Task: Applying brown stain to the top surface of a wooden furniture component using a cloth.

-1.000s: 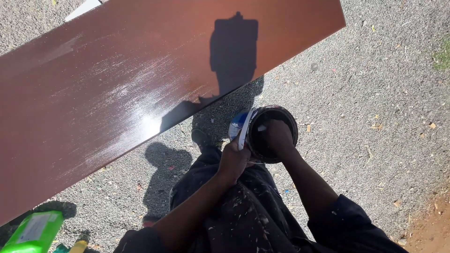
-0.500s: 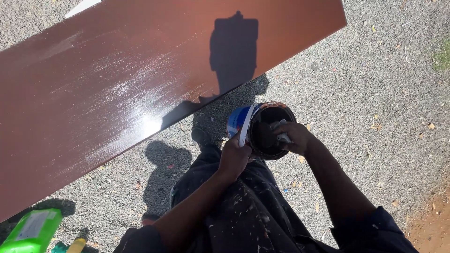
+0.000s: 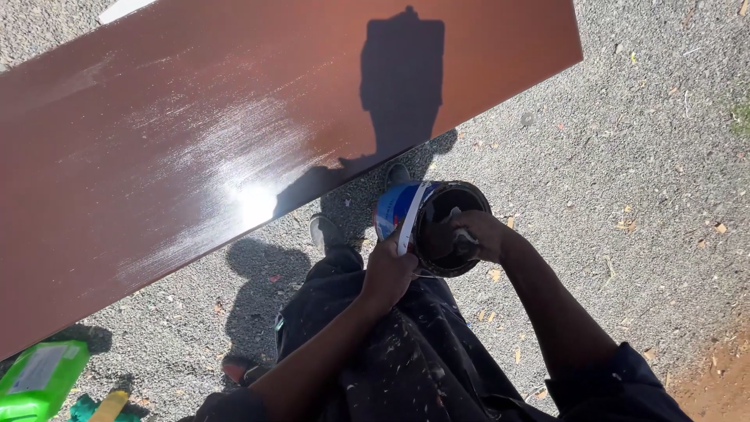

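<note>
Grey gravel ground [image 3: 641,156] spreads out on every side of the fingers, in hard sunlight, speckled with bits of dry leaf and turning to reddish soil well off to their right. Beyond the fingers and to their left lies a long, glossy brown board [image 3: 195,141], slanted across the gravel, its wet-looking surface streaked with brush marks and carrying a bright glare spot and the person's shadow. Just behind the fingers are dark, paint-spattered trousers [image 3: 406,359], and two shoes [image 3: 324,232] show on the gravel between the fingers and the board's edge. Far to the lower left of the fingers sits a bright green plastic container [image 3: 35,379] with a yellow-handled object just beside it. The paint can [image 3: 430,227], blue and white outside and dark inside, is tilted with its open mouth facing up toward the camera. The left hand [image 3: 388,270] has its fingers wrapped tightly around the can's near side. The right hand [image 3: 478,233] reaches over the rim with its fingers closed on a small pale, paint-smeared item [image 3: 463,238] inside the mouth; what it is cannot be told.
</note>
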